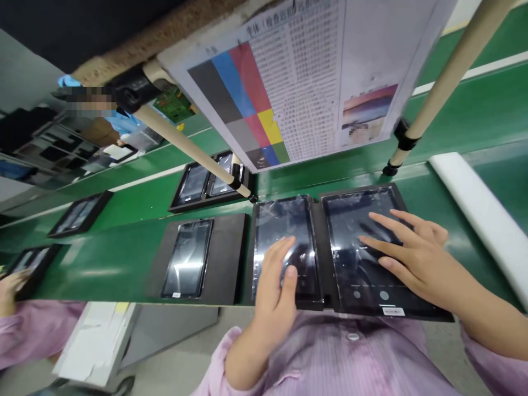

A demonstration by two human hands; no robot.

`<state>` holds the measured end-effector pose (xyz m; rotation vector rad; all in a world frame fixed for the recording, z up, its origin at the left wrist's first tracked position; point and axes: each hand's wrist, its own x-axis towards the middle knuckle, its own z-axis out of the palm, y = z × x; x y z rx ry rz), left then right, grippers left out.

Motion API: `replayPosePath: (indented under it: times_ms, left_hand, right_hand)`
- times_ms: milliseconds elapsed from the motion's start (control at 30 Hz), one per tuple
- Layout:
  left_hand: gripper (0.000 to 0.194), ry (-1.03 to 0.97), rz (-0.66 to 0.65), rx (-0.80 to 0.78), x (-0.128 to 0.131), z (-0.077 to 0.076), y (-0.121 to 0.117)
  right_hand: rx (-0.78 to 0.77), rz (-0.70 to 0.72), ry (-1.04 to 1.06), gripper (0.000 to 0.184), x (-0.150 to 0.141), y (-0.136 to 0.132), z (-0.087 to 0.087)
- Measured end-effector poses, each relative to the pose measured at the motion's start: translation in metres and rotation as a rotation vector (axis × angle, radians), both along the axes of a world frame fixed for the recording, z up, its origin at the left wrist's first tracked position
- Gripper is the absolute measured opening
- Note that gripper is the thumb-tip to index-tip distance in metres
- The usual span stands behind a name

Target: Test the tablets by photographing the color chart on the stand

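Observation:
Two tablets in clear protective film lie side by side in a black foam tray [324, 258] before me. Over the left tablet [284, 220] is my left hand [274, 289], its fingers stretched out and the thumb apart. My right hand [412, 256] spreads its fingers over the right tablet [350, 264], whose dark screen shows small round icons and a white label along the lower edge. Both hands hold nothing. Whether the fingertips touch the glass, I cannot tell. Further left, another film-wrapped tablet [187, 258] rests on a dark foam tray [225, 258].
Behind stands a printed sheet with colour blocks [297, 88] on a pole frame [449, 77]. More tablets sit in a tray [177, 208] on the green bench [119, 264]. A white foam strip [478, 214] lies right. At far left, another person's hand [10, 286] touches a tray.

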<state>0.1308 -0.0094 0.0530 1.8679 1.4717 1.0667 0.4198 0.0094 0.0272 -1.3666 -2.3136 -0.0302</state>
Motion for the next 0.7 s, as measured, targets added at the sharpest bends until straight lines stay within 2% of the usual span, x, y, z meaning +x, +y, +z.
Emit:
replayPosePath:
  times_ms: [133, 233, 333, 400, 500, 600, 700]
  left_hand:
    - [0.032, 0.458, 0.086, 0.147, -0.033, -0.003, 0.012]
    - [0.031, 0.695, 0.151, 0.210, -0.038, -0.012, 0.020]
    - [0.034, 0.841, 0.145, 0.189, -0.036, -0.019, 0.022]
    - [0.034, 0.871, 0.129, 0.178, -0.037, -0.023, 0.022]
    - [0.035, 0.798, 0.118, 0.225, -0.043, -0.025, 0.021]
    - [0.035, 0.732, 0.050, 0.264, -0.048, -0.026, 0.021]
    - [0.033, 0.725, -0.006, 0.258, -0.042, -0.024, 0.020]
  right_hand:
    - [0.037, 0.067, 0.009, 0.048, 0.006, 0.004, -0.003]
    - [0.037, 0.089, 0.080, 0.048, 0.015, 0.001, 0.002]
    - [0.031, 0.024, 0.116, 0.047, 0.020, -0.007, 0.005]
    - [0.034, -0.045, 0.122, 0.047, 0.022, -0.014, 0.004]
    - [0.030, -0.108, 0.143, 0.043, 0.024, -0.023, 0.000]
    - [0.042, -0.152, 0.164, 0.041, 0.025, -0.027, -0.003]
    - [0.042, -0.190, 0.153, 0.043, 0.025, -0.027, -0.004]
